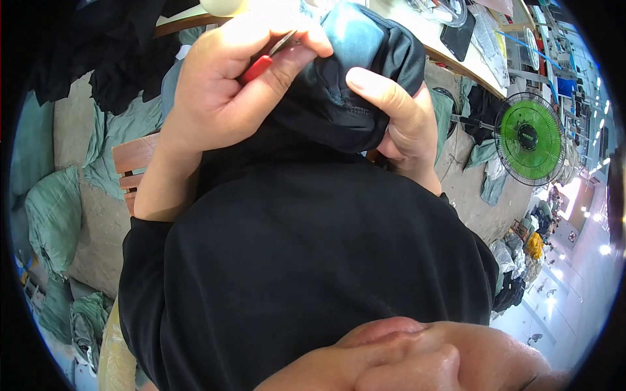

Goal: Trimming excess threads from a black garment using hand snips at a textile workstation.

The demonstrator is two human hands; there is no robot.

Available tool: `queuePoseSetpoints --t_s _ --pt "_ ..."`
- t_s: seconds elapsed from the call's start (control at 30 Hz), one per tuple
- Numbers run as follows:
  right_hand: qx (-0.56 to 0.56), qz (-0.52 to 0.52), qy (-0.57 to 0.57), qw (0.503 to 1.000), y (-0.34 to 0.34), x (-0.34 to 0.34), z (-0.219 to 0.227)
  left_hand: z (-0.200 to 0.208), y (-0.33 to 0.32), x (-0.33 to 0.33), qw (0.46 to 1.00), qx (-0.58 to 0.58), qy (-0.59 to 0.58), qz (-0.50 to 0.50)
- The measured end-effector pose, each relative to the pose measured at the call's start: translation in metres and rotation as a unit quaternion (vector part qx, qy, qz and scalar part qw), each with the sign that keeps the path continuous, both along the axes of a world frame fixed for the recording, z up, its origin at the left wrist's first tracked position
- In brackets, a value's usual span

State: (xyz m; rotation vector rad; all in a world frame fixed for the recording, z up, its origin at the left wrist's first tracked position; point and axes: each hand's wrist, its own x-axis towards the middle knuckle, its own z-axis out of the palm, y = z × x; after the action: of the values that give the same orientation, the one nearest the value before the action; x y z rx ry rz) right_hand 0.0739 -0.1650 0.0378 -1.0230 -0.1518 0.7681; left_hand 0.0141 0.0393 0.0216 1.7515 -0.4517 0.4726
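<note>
My left hand is closed round a small metal-bladed tool with a red handle. Its thumb and forefinger pinch near the metal part, by the edge of a bunched black garment. A stitched seam shows on the garment, and a blue-grey patch of cloth lies at its top. My right hand grips the garment from the right, thumb pressed on top. The fingers behind the cloth are hidden. The garment is held up in front of my chest, near the table edge.
A pale table runs across the far side, with a dark phone-like slab and clear plastic on it. A green fan stands at the right. Wooden chair slats and green cloth bundles are at the left.
</note>
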Motion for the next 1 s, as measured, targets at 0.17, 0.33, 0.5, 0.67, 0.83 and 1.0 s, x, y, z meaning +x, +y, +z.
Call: queuePoseSetpoints --t_s 0.17,0.33,0.5,0.67,0.83,1.0 --pt "0.055 0.014 0.062 0.996 -0.008 0.001 0.002 0.007 0.01 0.006 0.991 0.077 0.039 -0.106" --pt "0.042 0.022 0.02 0.999 -0.004 0.003 0.003 -0.001 0.005 0.013 0.994 0.097 -0.005 -0.058" --pt "0.009 0.015 -0.066 0.998 -0.001 0.002 -0.001 -0.008 -0.006 0.018 0.999 0.02 -0.012 -0.044" --pt "0.001 -0.084 -0.065 0.994 0.003 -0.004 0.003 -0.004 -0.02 0.01 0.997 0.012 -0.013 0.071" --pt "0.006 -0.198 -0.156 0.968 0.008 -0.002 0.002 -0.015 -0.014 0.0 0.999 -0.028 -0.015 0.04" --pt "-0.047 -0.214 -0.276 0.936 0.01 0.006 -0.003 -0.002 -0.023 -0.009 0.992 0.076 -0.062 0.08"
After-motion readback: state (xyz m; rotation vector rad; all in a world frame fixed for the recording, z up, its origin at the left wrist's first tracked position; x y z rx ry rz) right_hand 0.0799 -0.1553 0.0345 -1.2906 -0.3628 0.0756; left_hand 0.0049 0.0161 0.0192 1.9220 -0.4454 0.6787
